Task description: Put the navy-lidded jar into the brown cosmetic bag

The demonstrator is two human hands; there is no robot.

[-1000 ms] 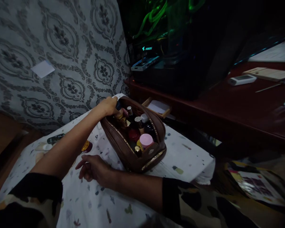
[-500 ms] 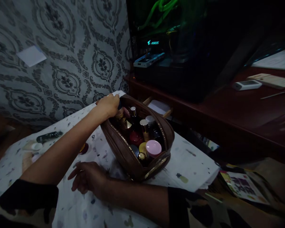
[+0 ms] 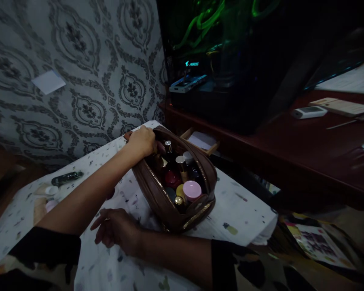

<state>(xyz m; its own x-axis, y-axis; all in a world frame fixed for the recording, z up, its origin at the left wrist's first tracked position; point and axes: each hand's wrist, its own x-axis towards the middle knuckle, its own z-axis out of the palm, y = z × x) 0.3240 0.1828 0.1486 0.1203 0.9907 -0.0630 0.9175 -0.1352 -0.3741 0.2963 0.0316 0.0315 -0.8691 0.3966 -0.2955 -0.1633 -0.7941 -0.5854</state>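
Note:
A brown leather cosmetic bag (image 3: 151,190) stands unzipped on the cloth-covered table. Inside it are a pink-lidded jar (image 3: 192,190), a bottle with a silvery cap (image 3: 181,162), a red item (image 3: 172,178) and several other cosmetics. My left hand (image 3: 142,141) is closed at the bag's far left end, over its rim; its fingertips and whatever they hold are hidden. Below the bag's near left side, my right hand (image 3: 117,228) rests over the tablecloth with loosely curled, parted fingers and nothing in them.
On the left of the patterned tablecloth (image 3: 230,210) lie a dark green tube (image 3: 67,178) and a tube with a white cap (image 3: 51,190). A computer case (image 3: 206,89) stands on the red-brown desk (image 3: 276,145). Printed packaging (image 3: 324,242) sits at lower right.
The view has shifted slightly. My left hand has dipped a little at the bag's far end, and the dark item beside its fingers no longer shows. My right hand stays nearly still.

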